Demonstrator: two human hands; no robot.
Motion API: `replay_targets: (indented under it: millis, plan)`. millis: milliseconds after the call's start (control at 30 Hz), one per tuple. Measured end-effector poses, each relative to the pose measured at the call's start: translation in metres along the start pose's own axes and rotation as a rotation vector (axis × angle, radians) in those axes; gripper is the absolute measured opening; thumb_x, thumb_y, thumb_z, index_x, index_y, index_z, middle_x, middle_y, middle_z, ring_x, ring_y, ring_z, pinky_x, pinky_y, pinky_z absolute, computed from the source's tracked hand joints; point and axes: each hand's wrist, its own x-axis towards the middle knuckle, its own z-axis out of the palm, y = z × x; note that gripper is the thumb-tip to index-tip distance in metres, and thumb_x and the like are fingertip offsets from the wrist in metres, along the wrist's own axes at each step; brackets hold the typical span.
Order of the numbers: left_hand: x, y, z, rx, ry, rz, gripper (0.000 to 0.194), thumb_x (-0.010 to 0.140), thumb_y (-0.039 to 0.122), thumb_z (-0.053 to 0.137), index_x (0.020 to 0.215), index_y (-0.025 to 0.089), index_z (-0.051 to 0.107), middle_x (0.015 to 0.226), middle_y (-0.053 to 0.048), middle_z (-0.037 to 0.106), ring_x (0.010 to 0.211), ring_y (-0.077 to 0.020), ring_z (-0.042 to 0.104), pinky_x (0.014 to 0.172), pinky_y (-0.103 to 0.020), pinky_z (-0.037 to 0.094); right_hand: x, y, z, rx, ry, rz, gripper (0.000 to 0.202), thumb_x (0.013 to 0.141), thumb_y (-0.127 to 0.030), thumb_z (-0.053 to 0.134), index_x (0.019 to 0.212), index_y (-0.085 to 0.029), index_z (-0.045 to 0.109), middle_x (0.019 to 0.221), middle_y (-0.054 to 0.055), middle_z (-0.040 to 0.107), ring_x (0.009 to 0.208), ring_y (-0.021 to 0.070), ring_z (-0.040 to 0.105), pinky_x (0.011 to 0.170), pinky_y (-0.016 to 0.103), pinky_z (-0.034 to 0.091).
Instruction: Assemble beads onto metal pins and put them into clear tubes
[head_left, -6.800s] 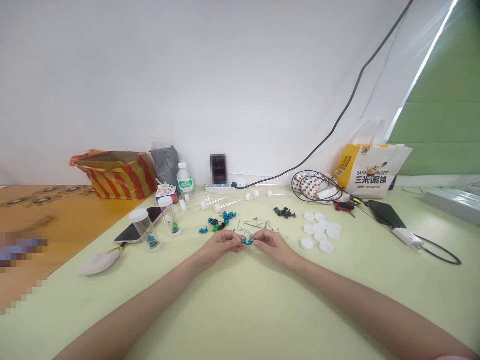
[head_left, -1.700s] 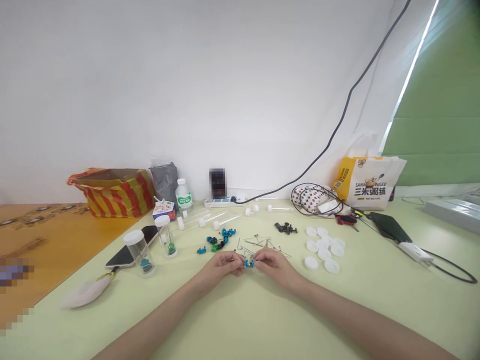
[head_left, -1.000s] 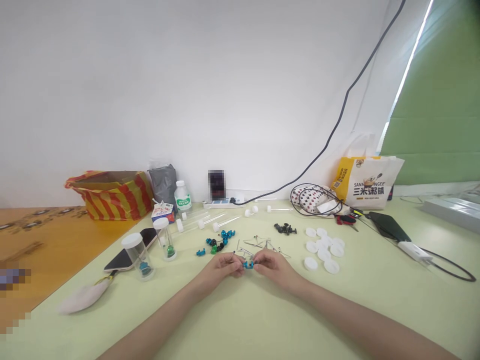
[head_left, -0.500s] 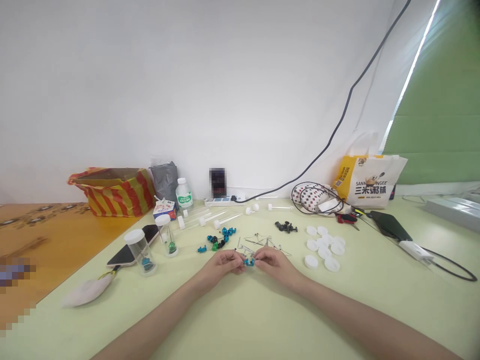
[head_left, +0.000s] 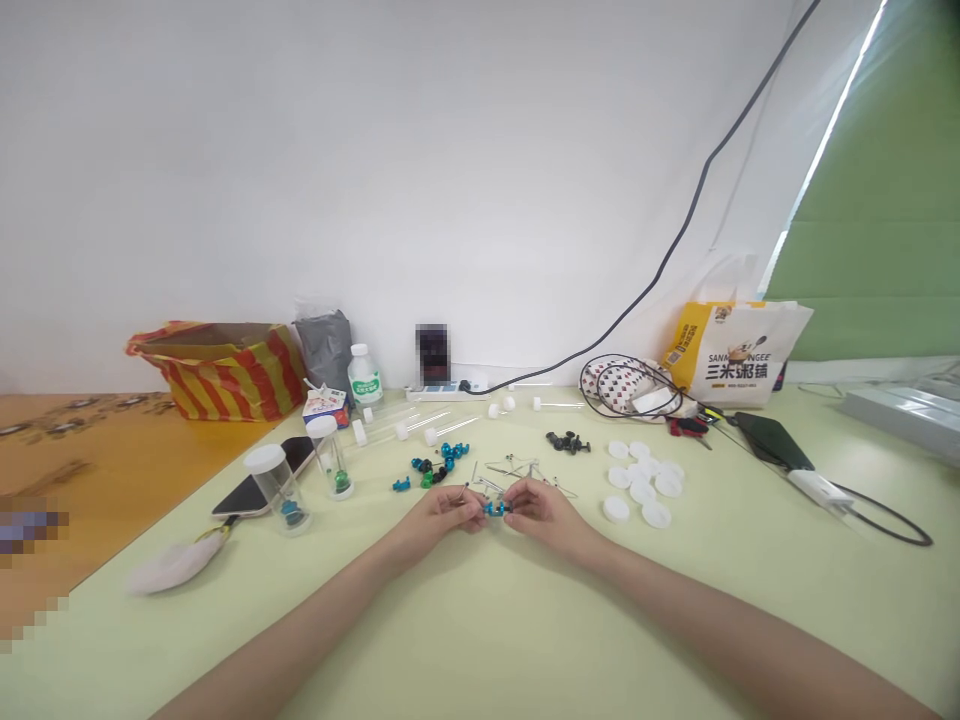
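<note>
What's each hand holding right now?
Left hand: closed on the small blue part.
Right hand: closed on the same part, opposite side.

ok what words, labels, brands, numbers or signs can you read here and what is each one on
"SANM", a gap, then "NGEE": white and yellow bag
"三米粥铺": same bag, just below
Too small or blurred: the bag's yellow side and lower strip, bottle label, small box, dark screen

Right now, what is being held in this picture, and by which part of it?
A small blue metal part, held by its two ends: left hand at one, right hand at the other.
</note>
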Motion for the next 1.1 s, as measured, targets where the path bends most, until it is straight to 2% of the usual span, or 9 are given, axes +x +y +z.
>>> replay_targets:
  millis: [467,1100]
  plan:
    - [-0.0003,-0.0018,-0.0012,0.022,-0.001,0.003,0.026,0.074,0.039,0.060,0.073,0.013,0.063,0.096,-0.009,0.059,0.078,-0.0151,0.057,0.077,-0.027,0.045,0.0015,0.0012,0.0002,-0.056,0.003,-0.046,0.018,0.073,-0.032,0.062,0.082,-0.017,0.058,0.089,0.004,0.059,0.083,0.0146,0.058,0.079,0.030,0.047]
    - [0.0010,-0.0032,-0.0002,0.005,0.010,-0.002,0.026,0.073,0.038,0.061,0.073,0.013,0.064,0.094,-0.009,0.062,0.079,-0.0161,0.057,0.078,-0.029,0.046,0.0035,0.0024,-0.0013,-0.128,0.032,-0.059,0.023,0.075,-0.039,0.059,0.073,-0.017,0.061,0.095,0.006,0.059,0.085,0.0166,0.057,0.074,0.029,0.046]
